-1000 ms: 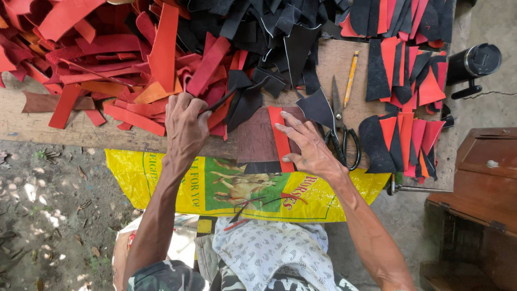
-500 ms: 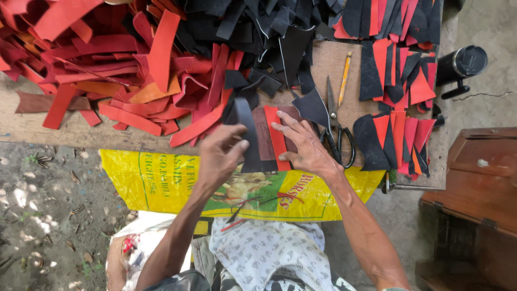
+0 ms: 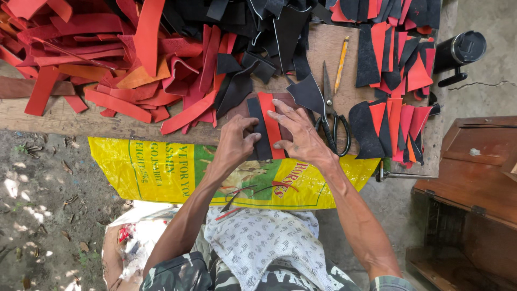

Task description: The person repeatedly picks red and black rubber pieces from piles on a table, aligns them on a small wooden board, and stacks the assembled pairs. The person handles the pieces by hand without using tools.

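Observation:
My left hand (image 3: 235, 141) pinches a black strip (image 3: 257, 129) that lies on a brown leather piece (image 3: 237, 108) at the near edge of the wooden board (image 3: 323, 46). My right hand (image 3: 299, 132) lies flat with fingers spread, pressing a red strip (image 3: 269, 116) down beside the black one. The two strips lie side by side and touch. Black scissors (image 3: 333, 116) rest just right of my right hand.
A big heap of red and orange leather strips (image 3: 107, 48) covers the left of the board, black scraps (image 3: 258, 32) the middle. Cut red and black pieces (image 3: 393, 118) lie right, near a yellow pencil (image 3: 341, 63). A yellow sack (image 3: 172, 172), black flask (image 3: 458, 51) and wooden box (image 3: 474, 178) surround.
My left hand pulled a black strip out of the pile and brought it toward me, laying it next to the red strip. My right hand stayed pressed on the brown piece.

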